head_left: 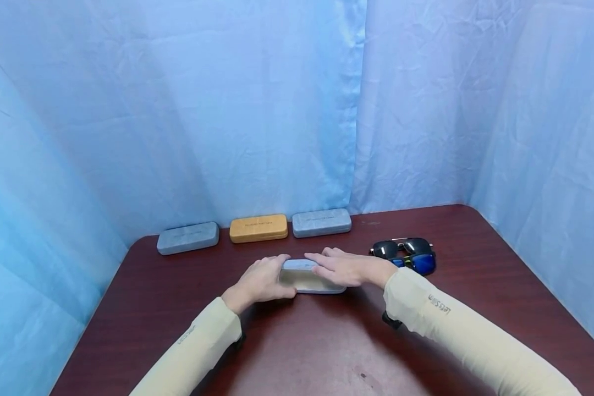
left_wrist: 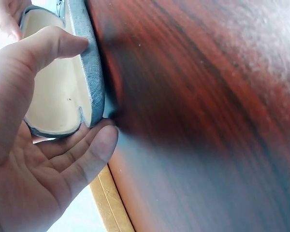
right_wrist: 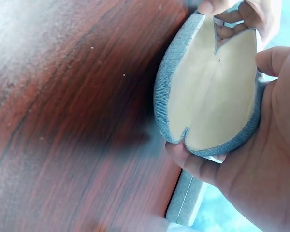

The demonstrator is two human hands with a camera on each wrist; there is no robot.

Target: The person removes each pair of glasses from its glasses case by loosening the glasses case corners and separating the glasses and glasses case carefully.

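Grey fabric glasses case with cream lining [head_left: 311, 276] stood half-open, your left hand [head_left: 261, 281] and right hand [head_left: 344, 268] gripping its 2 ends; next probably called for the blue-lensed sunglasses [head_left: 408, 253].

- Our left hand [head_left: 261, 281] curls in from the left, thumb and fingers [left_wrist: 89, 154] bent.
- Our right hand [head_left: 346, 268] reaches across, fingers [head_left: 322, 257] nearly straight; both sleeved forearms angle inward.

Back of the dark red tabletop [head_left: 475, 308]: grey case [head_left: 187, 237], yellow case [head_left: 258, 227], another grey case [head_left: 321, 222]; sunglasses [head_left: 407, 254] off to the right.
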